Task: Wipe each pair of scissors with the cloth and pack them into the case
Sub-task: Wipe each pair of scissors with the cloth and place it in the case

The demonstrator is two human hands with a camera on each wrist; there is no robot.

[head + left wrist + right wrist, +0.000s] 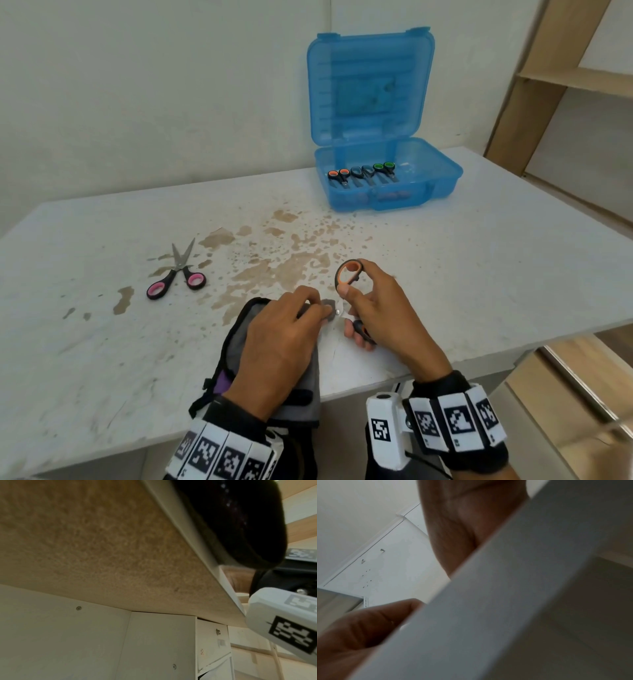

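Note:
Orange-handled scissors [348,272] are held by my right hand [373,308] near the table's front edge, with the handles spread and one loop raised. My left hand [287,335] lies on a grey cloth with black trim [237,337], and its fingertips pinch the cloth around the blades beside the pivot; the blades are hidden. Pink-handled scissors [176,274] lie slightly spread on the table to the left. The blue case [442,173] stands open at the back right and holds three pairs of scissors [363,173] side by side. The left wrist view shows only the cloth [240,520] hanging over the table edge.
The white table top [445,274] has brown worn patches [284,263] in the middle. The case lid [370,89] leans against the wall. Wooden shelving [565,85] stands to the right. Both wrist views look up from below the table edge [505,588].

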